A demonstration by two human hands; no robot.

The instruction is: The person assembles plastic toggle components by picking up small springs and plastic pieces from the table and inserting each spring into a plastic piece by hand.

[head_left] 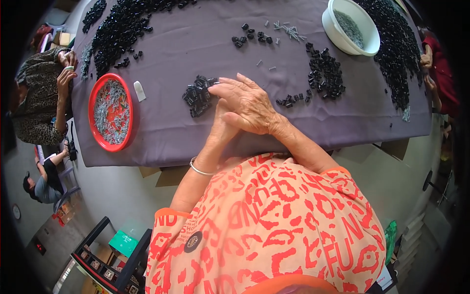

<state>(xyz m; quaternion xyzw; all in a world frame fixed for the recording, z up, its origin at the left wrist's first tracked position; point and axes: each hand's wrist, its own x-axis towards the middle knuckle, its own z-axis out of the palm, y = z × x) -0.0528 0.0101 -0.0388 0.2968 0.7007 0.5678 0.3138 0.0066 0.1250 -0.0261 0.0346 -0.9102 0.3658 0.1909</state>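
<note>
My right hand (252,105) lies across my left hand (223,123), near the middle of the table. Its fingers are stretched out and apart, and the tips reach the edge of a small heap of black plastic pieces (197,96). Most of my left hand, its fingers included, is hidden under the right one. A silver bangle (199,169) circles my left wrist. To the right lies another cluster of black pieces (325,73), with a short row trailing from it. Farther off are a few loose black pieces (240,40) and some small grey pins (291,32).
On the left a red oval tray (132,110) holds grey pins, beside a small white piece (139,91). A white bowl (338,44) of grey pins stands at the far right. Large black heaps (115,41) spread along the far edges. Other people sit at both sides.
</note>
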